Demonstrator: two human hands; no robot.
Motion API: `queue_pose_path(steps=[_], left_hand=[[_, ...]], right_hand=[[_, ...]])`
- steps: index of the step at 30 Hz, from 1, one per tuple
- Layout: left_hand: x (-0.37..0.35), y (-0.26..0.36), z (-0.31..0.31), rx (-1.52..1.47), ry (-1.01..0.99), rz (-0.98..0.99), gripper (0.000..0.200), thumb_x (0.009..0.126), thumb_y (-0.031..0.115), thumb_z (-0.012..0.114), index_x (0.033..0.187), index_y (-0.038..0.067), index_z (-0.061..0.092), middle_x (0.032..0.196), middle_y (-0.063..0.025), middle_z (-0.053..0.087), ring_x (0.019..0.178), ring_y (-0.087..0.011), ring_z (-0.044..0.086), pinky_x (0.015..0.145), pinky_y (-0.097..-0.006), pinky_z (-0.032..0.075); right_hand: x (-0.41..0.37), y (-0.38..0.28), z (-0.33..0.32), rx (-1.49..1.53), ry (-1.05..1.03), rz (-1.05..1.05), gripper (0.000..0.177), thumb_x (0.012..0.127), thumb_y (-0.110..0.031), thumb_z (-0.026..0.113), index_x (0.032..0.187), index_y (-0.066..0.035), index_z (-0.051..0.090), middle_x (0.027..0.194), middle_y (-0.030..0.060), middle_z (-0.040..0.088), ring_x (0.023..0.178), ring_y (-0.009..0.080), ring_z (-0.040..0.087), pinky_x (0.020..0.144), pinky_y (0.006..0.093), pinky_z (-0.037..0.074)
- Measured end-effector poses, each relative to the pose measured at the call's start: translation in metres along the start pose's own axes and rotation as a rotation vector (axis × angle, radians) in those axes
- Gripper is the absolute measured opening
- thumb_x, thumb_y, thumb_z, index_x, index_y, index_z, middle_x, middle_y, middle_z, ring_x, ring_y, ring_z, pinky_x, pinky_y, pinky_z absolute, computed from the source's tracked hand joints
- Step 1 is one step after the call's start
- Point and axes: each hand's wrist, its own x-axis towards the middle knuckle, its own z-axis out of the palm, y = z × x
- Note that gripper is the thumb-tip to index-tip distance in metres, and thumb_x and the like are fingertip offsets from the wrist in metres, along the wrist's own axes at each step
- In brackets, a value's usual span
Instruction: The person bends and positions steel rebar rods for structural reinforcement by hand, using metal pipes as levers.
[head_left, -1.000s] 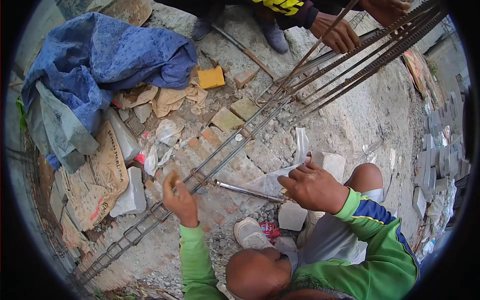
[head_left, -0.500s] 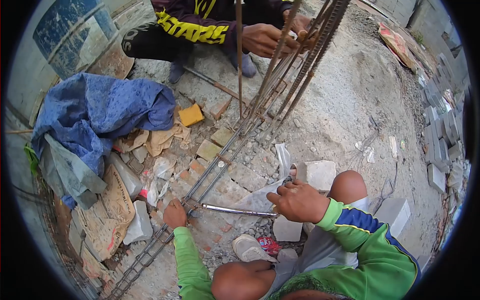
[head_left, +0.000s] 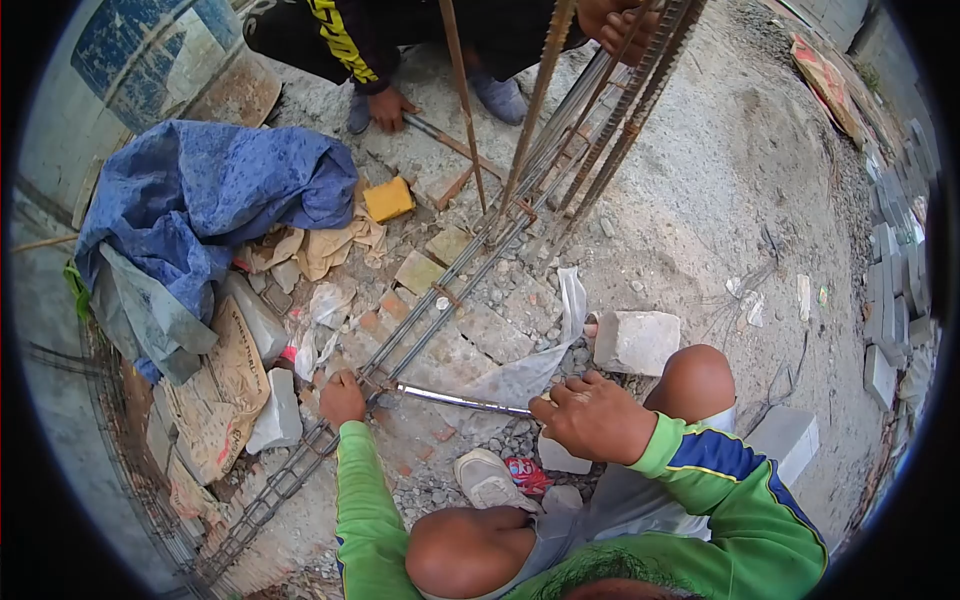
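A long steel rebar cage (head_left: 399,337) with square stirrups lies diagonally across the ground. My left hand (head_left: 343,398) is closed at its near side, beside a stirrup. My right hand (head_left: 597,418) is closed around the end of a shiny metal rod (head_left: 460,400). The rod's far end meets the cage just right of my left hand; the exact contact is too small to make out. Across from me, a co-worker's hand (head_left: 388,108) reaches down to a bar (head_left: 440,137) on the ground, and their other hand (head_left: 622,28) is at the upright rebars (head_left: 634,120).
Blue tarp (head_left: 215,190), a paper cement sack (head_left: 215,395) and a yellow block (head_left: 389,199) lie left of the cage. Concrete blocks (head_left: 637,341) sit near my right knee. A blue drum (head_left: 165,60) stands at the back left. More blocks (head_left: 885,300) are stacked at right.
The co-worker's one hand has moved down from the upright rebars to the bar on the ground. My right hand and the rod's end have shifted slightly left and up; my left hand stays at the cage.
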Motion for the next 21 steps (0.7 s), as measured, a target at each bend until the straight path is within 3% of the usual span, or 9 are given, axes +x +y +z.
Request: queue_pose_path(steps=[2,6,9,11,21], left_hand=[[-0.001,0.005,-0.006,-0.002,-0.012,-0.012,0.044,0.094,0.043,0.049,0.09,0.008,0.076,0.086,-0.0257,0.07,0.082,-0.0467,0.068,0.076,-0.0558,0.052],[0.0,0.01,-0.011,-0.009,-0.037,-0.059,0.043,0.092,0.042,0.05,0.09,0.009,0.076,0.086,-0.026,0.07,0.083,-0.0471,0.067,0.077,-0.0557,0.052],[0.0,0.009,-0.011,-0.017,-0.053,-0.082,0.042,0.092,0.043,0.051,0.092,0.01,0.076,0.086,-0.026,0.07,0.083,-0.0473,0.067,0.078,-0.056,0.051],[0.0,0.011,-0.014,0.002,-0.049,-0.059,0.041,0.092,0.043,0.051,0.092,0.01,0.076,0.086,-0.026,0.07,0.083,-0.0472,0.067,0.078,-0.0561,0.051],[0.001,0.01,-0.015,-0.028,-0.046,-0.058,0.042,0.093,0.044,0.052,0.093,0.009,0.076,0.086,-0.0262,0.07,0.082,-0.0466,0.067,0.078,-0.0547,0.052]], right_hand=[[0.002,0.002,0.003,-0.03,0.068,-0.043,0.019,0.084,-0.026,0.068,0.095,-0.01,0.065,0.079,0.0049,0.063,0.076,0.0229,0.066,0.071,0.0374,0.049],[0.01,0.001,0.0,-0.008,0.015,-0.044,0.023,0.082,-0.028,0.071,0.097,-0.011,0.065,0.078,0.0041,0.063,0.078,0.0223,0.066,0.071,0.0369,0.049],[0.016,-0.001,-0.001,-0.028,-0.059,-0.045,0.027,0.081,-0.029,0.073,0.1,-0.012,0.064,0.081,0.0045,0.063,0.081,0.0221,0.066,0.072,0.0365,0.049],[0.019,-0.003,-0.002,0.015,-0.116,-0.029,0.038,0.084,-0.027,0.073,0.115,-0.01,0.062,0.088,0.0065,0.066,0.086,0.0256,0.068,0.078,0.0386,0.05],[0.033,-0.018,-0.006,0.006,-0.223,-0.059,0.042,0.083,-0.028,0.073,0.12,-0.01,0.062,0.089,0.0057,0.066,0.086,0.0244,0.067,0.08,0.0385,0.049]])
